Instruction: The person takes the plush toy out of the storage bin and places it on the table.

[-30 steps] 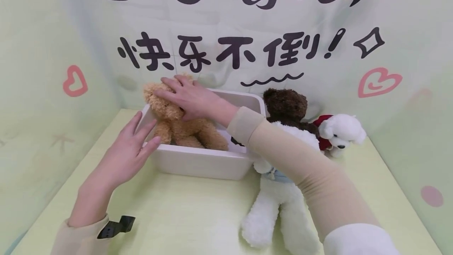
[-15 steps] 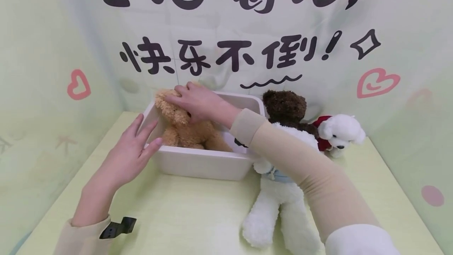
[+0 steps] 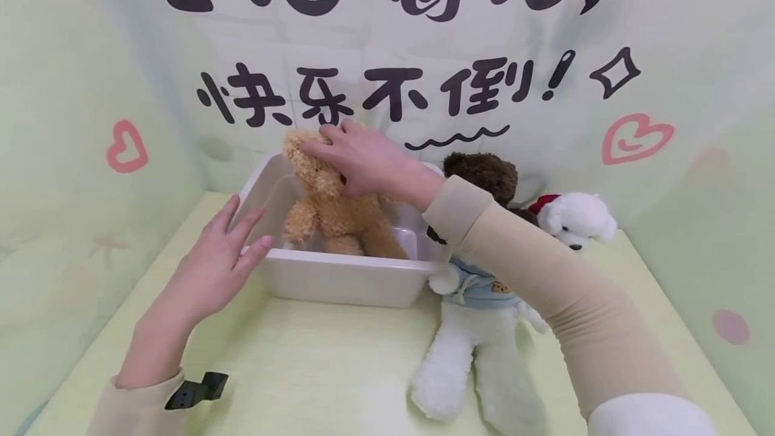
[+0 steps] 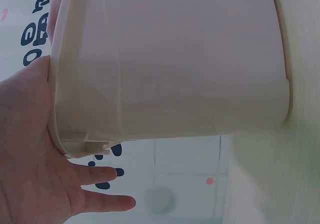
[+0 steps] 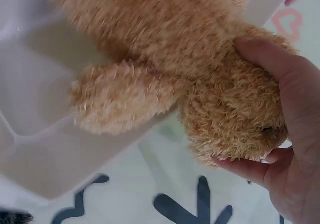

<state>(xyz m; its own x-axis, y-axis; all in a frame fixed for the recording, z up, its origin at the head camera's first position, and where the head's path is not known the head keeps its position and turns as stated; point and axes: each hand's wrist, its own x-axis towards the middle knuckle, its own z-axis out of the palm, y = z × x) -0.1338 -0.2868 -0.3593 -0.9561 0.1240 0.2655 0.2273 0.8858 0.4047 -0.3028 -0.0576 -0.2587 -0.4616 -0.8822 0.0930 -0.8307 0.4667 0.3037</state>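
A light-brown teddy bear (image 3: 340, 217) sits in the white plastic bin (image 3: 348, 279), its head above the rim. My right hand (image 3: 380, 165) grips that head from above. In the right wrist view, thumb and fingers of the right hand (image 5: 300, 108) curl round the bear's head (image 5: 227, 111), and one arm and the body hang over the bin's inside. At the bin's left end, my left hand (image 3: 208, 268) rests on the rim with its fingers spread. The left wrist view has the left hand (image 4: 35, 139) against the edge of the bin's outer wall (image 4: 185, 58).
Right of the bin, a white plush toy in a blue top (image 3: 478, 288) lies on the pale table (image 3: 315, 369). Behind it are a dark-brown plush bear (image 3: 481, 175) and a white plush dog (image 3: 575, 217) with red cloth. A lettered backdrop (image 3: 363, 32) stands behind.
The bear has shifted right within the bin, dipping first and then rising, with my right hand moving along on its head. My left hand has stayed at the bin's left rim.
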